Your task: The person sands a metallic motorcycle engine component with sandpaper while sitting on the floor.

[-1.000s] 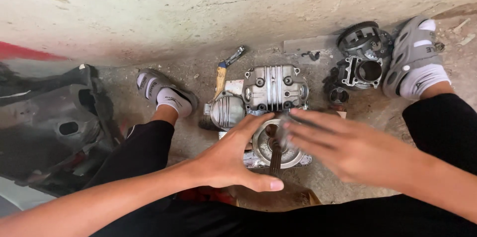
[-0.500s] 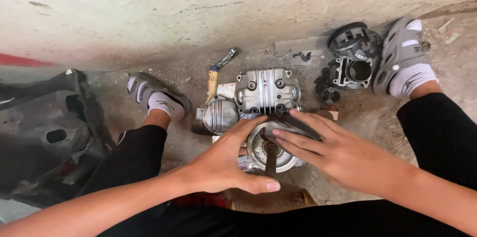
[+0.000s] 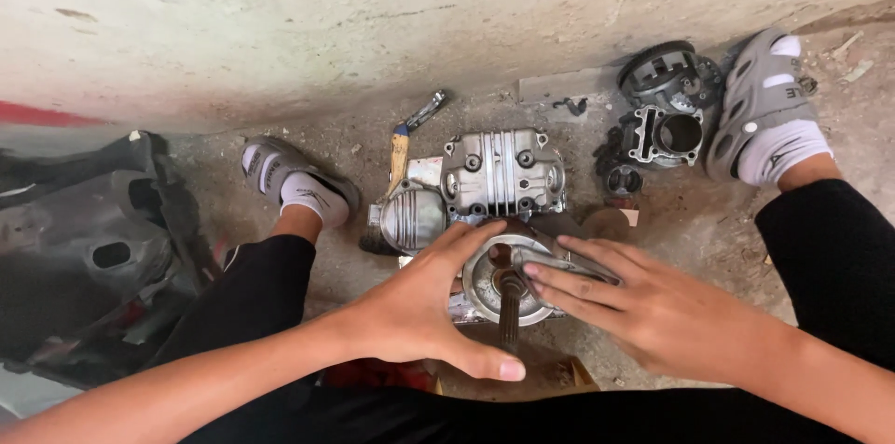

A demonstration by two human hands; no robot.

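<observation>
The left hand [image 3: 419, 309] lies half open on the left rim of the round engine case [image 3: 494, 281], fingers spread and thumb curled under, steadying it just below the finned cylinder head [image 3: 503, 174]. The splined shaft [image 3: 508, 309] stands out of the case middle, its long axis pointing toward the person. The right hand [image 3: 653, 309], fingers nearly flat, presses a thin grey piece [image 3: 569, 262] onto the case at the right; I judge this a fitting step, which next needs careful alignment around the shaft.
</observation>
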